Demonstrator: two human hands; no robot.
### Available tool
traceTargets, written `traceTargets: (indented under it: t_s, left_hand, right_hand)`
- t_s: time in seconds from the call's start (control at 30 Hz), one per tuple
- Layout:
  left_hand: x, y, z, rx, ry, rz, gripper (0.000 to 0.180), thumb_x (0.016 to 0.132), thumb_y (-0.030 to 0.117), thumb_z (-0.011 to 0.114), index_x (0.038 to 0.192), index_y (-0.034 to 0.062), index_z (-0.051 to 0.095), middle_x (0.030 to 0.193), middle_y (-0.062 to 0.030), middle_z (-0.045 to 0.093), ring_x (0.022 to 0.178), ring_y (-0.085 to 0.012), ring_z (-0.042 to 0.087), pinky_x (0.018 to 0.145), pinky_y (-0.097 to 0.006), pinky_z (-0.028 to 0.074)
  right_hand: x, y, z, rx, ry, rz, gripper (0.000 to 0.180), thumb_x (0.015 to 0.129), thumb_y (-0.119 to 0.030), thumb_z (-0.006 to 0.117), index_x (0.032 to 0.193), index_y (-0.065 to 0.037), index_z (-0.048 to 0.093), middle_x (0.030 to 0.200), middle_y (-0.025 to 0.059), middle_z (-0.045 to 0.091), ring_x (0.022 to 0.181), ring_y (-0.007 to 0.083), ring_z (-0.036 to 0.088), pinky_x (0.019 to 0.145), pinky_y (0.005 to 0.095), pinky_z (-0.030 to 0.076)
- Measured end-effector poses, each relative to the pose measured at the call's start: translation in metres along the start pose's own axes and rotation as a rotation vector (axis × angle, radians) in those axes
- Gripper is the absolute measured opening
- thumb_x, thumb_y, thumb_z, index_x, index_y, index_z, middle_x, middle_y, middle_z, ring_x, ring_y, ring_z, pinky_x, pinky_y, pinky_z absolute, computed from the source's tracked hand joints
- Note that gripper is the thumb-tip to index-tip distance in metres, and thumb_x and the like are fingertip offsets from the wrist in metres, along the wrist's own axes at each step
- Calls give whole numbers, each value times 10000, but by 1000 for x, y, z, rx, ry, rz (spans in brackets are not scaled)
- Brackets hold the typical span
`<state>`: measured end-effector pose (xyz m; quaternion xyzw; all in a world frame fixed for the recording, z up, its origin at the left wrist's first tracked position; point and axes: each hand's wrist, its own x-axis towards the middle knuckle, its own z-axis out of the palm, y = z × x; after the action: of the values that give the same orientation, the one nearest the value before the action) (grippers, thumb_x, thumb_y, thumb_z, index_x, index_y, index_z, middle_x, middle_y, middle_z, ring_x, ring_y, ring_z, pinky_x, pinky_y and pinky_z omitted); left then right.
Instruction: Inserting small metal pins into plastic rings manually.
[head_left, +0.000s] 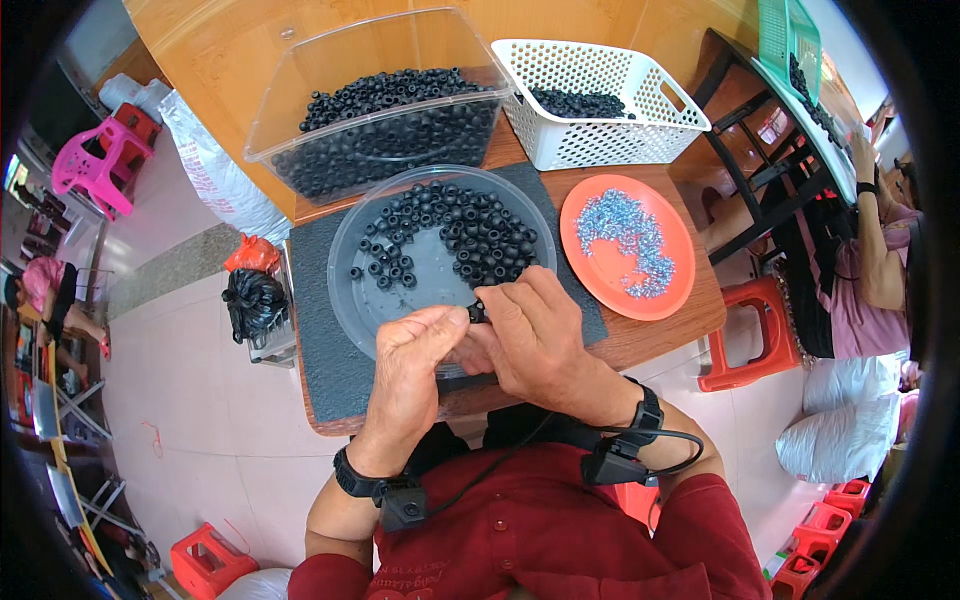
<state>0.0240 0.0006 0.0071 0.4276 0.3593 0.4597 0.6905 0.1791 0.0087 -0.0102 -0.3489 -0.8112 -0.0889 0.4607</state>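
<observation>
My left hand point(412, 355) and my right hand point(535, 335) meet over the near rim of a round clear tub point(340, 285). Both are closed, fingertips pinching one small black plastic piece point(477, 312) between them. Most of that piece is hidden by the fingers. Inside the tub lie many round, hollow black pieces point(490, 235), heaped toward the far and right sides. To the right of the tub, an orange plate point(575, 225) carries small shiny silvery-blue bits point(622, 225), too small to name.
Behind the tub stand a clear rectangular bin point(265, 150) of black pieces and a white perforated basket point(600, 148) with dark parts. A dark mat point(335, 375) covers part of the wooden table point(700, 300). At right, another person point(880, 260) works near a red stool point(760, 350).
</observation>
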Motion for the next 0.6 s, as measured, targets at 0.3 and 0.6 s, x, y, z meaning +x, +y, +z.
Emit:
traceTargets:
  t_s: [0.3, 0.6]
  left_hand:
    - [5, -8, 6, -33, 44, 96, 266, 921, 153, 518, 816, -61, 637, 713, -92, 644, 591, -135, 588, 562, -244, 468]
    - [4, -4, 12, 27, 72, 93, 285, 933, 168, 509, 820, -62, 634, 686, -98, 629, 596, -134, 584, 577, -250, 465]
  right_hand:
    - [3, 3, 6, 6, 29, -59, 384, 552, -92, 629, 879, 88, 540, 699, 113, 425, 632, 258, 419, 537, 369, 340]
    - [8, 13, 0, -35, 24, -134, 355, 568, -105, 605, 865, 78, 539, 677, 110, 411, 609, 249, 406, 531, 365, 338]
